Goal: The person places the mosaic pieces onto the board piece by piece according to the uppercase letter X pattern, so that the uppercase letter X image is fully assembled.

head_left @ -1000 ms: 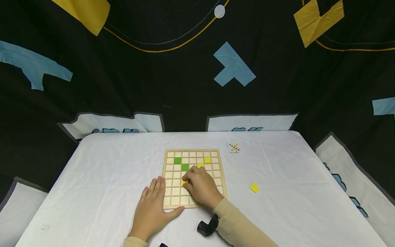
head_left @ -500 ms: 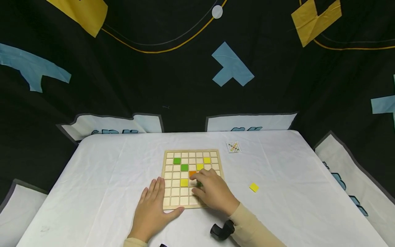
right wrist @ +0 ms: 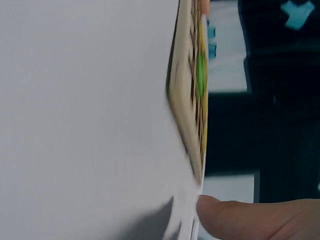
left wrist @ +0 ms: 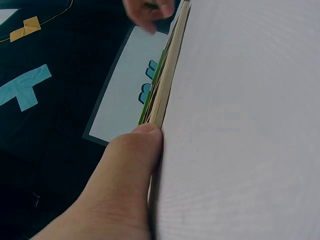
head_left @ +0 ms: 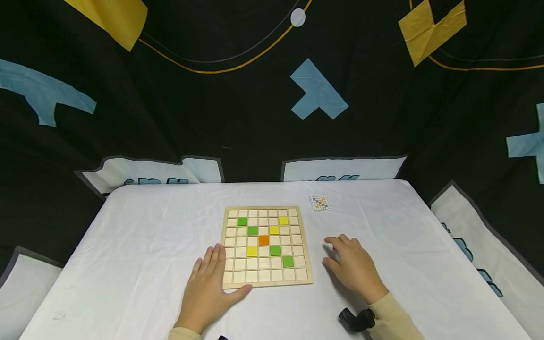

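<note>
A square wooden grid board (head_left: pixel 282 284) lies on the white table, with coloured tiles in its cells. An orange tile (head_left: pixel 263 240) sits at the middle. Several green tiles, one of them the near-right green tile (head_left: pixel 288 261), run diagonally down to the right. Yellow tiles cross them, including a lower yellow tile (head_left: pixel 252 251). My left hand (head_left: pixel 210 288) rests at the board's near-left corner, fingers straight along the left edge and thumb (left wrist: pixel 145 135) at the near edge. To the right of the board, my right hand (head_left: pixel 354 269) hovers low over the table, thumb and index finger apart.
A small printed card (head_left: pixel 320 203) with a coloured grid pattern lies beyond the board's far-right corner. White cloth covers the table (head_left: pixel 136 255). A black curtain (head_left: pixel 204 123) with blue and yellow shapes hangs behind it.
My right hand has left the board and moved right, uncovering the orange and green tiles. The loose yellow tile seen on the table earlier is now hidden by that hand. My left hand stays put.
</note>
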Tool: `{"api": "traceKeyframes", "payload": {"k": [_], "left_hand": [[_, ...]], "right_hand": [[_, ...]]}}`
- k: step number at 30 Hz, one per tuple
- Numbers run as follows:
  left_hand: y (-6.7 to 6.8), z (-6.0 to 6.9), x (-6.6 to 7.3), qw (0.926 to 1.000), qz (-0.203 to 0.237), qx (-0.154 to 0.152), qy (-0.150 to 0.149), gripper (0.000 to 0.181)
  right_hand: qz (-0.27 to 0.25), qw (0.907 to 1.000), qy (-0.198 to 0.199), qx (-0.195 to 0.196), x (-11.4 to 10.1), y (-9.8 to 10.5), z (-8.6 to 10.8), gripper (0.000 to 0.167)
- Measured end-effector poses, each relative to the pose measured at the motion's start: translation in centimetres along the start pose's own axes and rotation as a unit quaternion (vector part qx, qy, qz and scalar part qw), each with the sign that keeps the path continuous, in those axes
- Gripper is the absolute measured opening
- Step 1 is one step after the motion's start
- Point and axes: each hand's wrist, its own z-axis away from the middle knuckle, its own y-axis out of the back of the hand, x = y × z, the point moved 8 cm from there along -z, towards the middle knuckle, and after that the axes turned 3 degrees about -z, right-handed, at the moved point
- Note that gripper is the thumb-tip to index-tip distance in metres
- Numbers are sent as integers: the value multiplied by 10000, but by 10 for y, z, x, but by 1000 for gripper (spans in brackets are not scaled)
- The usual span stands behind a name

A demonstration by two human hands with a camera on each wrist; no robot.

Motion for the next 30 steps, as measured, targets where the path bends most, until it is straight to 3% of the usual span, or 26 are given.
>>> {"api": "traceKeyframes", "payload": {"k": [4, 7, 11, 16, 23, 30], "left_hand": [[0, 0, 0, 10000, 24, -18, -1, 122], [0, 0, 0, 10000, 19, -16, 2, 121], [-1, 0, 0, 10000, 14, -6, -6, 121], [0, 0, -1, 10000, 5, -3, 7, 122], [0, 0, 0, 10000, 13, 24, -26, 120], [-1, 0, 0, 10000, -5, -7, -17, 122]], "right_hand": [[325, 9988, -365, -87, 21, 6, 8, 53], [371, 9977, -535, -182, 31, 8, 14, 45], [313, 9978, -548, -180, 36, 10, 18, 27], [-14, 9989, -455, -104, 33, 9, 14, 19], [-710, 9966, -391, -130, 5, -1, -1, 18], [-1466, 9891, -58, -151, -50, -22, -20, 18]]}}
